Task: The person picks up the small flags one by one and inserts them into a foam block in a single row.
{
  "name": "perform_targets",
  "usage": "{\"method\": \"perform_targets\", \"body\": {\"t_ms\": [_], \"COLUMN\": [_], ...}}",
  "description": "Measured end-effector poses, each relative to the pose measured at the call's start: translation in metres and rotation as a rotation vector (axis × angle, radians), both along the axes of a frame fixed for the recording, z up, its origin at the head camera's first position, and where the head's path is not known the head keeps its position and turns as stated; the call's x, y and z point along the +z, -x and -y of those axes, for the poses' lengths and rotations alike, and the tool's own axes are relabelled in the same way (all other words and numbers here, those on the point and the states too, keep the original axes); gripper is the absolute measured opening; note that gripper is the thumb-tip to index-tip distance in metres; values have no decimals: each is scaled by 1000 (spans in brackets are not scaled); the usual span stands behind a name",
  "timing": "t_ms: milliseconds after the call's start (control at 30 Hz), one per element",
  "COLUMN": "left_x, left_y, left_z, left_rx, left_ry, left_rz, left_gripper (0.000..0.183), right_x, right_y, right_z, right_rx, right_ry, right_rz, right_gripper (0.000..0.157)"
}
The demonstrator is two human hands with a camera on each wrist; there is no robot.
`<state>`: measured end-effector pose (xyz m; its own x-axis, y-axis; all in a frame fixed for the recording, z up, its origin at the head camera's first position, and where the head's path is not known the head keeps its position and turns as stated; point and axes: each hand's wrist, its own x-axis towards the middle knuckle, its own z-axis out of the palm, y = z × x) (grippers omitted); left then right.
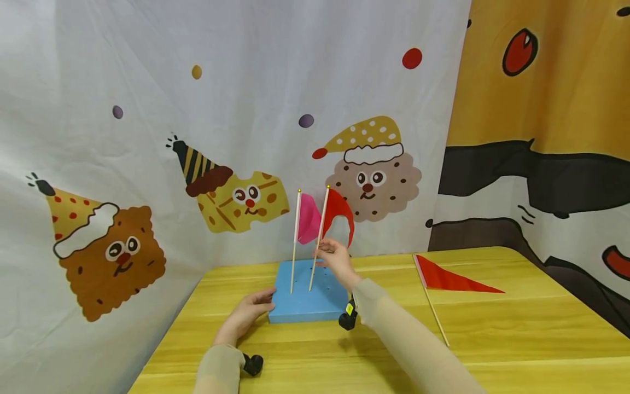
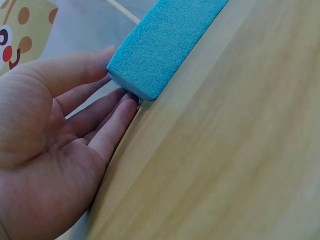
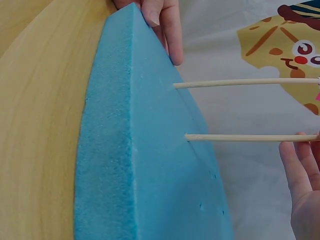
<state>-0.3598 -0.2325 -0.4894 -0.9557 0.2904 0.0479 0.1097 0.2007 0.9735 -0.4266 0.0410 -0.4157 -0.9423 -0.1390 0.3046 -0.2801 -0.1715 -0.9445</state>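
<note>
A blue foam block (image 1: 307, 309) lies on the table, with small holes in its top. My left hand (image 1: 246, 313) touches the block's left side, fingers mostly straight, thumb at the upper edge in the left wrist view. A pink flag (image 1: 308, 219) stands upright in the block on a thin wooden stick. Just right of it, a red flag (image 1: 336, 203) with a curved lower edge leans slightly right. My right hand (image 1: 337, 264) pinches this flag's stick (image 3: 240, 137) partway up. The stick's lower end meets the block's top; how deep it sits cannot be told.
A red triangular flag (image 1: 448, 279) on a stick lies on the wooden table (image 1: 394, 350), right of the block. Behind the table hangs a white cloth (image 1: 246, 109) printed with cartoon figures. A black wrist device (image 1: 348, 316) shows at the right wrist.
</note>
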Motion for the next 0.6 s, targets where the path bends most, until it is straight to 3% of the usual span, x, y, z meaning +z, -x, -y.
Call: {"method": "perform_targets", "body": {"t_ms": [600], "left_x": [0], "left_y": [-1], "left_z": [0], "left_rx": [16], "left_ry": [23], "left_rz": [-2], "left_gripper": [57], "right_x": [-9], "right_y": [-3], "right_z": [3], "right_rx": [-15], "right_ry": [-31], "right_rz": [16], "right_gripper": [20]}}
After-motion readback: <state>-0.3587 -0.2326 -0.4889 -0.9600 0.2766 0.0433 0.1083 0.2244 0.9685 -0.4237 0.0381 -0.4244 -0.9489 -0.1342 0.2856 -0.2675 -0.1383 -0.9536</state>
